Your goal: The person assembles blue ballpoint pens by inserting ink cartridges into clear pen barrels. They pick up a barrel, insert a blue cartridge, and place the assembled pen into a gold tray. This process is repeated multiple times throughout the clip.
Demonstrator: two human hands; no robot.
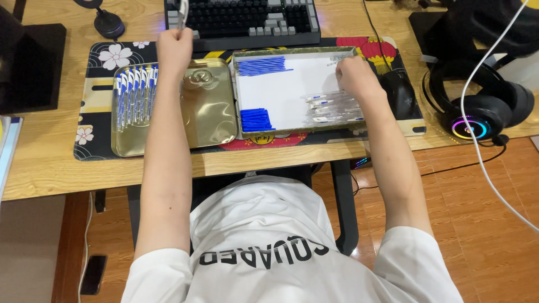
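Observation:
My left hand (174, 49) is raised over the gold tray (210, 112) and closed around a clear pen barrel (182, 12) that sticks up out of the fist. My right hand (355, 77) rests in the right tray (292, 84), fingers curled at its far right corner by small springs (339, 57); whether it holds one I cannot tell. That tray holds blue refills (261, 65), blue caps (256, 119) and clear barrels (331, 109). A row of assembled blue-capped pens (133, 92) lies in the gold tray's left side.
A patterned desk mat (101, 56) lies under both trays. A black keyboard (241, 19) sits behind them, a microphone base (108, 23) at the far left, a lit headset (483, 109) with a white cable (477, 101) at the right. The desk edge runs below the trays.

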